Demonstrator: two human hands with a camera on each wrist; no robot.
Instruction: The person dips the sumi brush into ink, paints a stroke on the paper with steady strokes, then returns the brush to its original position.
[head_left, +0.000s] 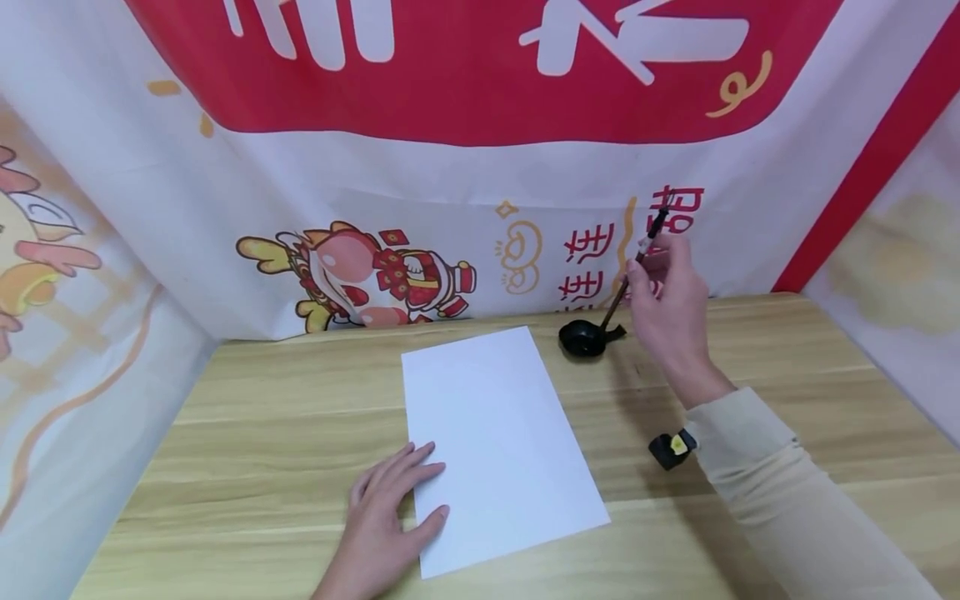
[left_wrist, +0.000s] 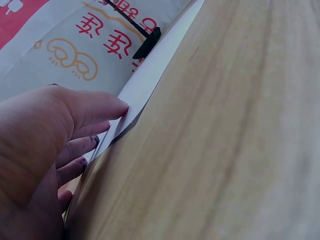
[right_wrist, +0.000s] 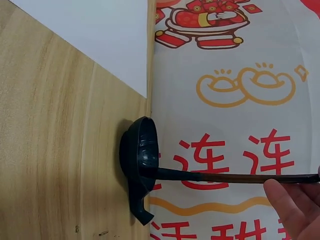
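Observation:
A blank white sheet of paper lies on the wooden table. My left hand rests on its left edge with fingers spread; in the left wrist view the thumb lies over the paper's edge, and dark smudges mark some fingertips. At the back, right of the sheet, sits a small black ink dish with a tail-like stub. My right hand pinches a calligraphy brush by its dark brown handle. The brush stands tilted, its tip down in the dish, where the bristles are hidden.
A printed cloth with red and white patterns hangs behind the table, right at its back edge. More printed cloth hangs at the left and right sides. A small black device is strapped at the right wrist beside the sleeve.

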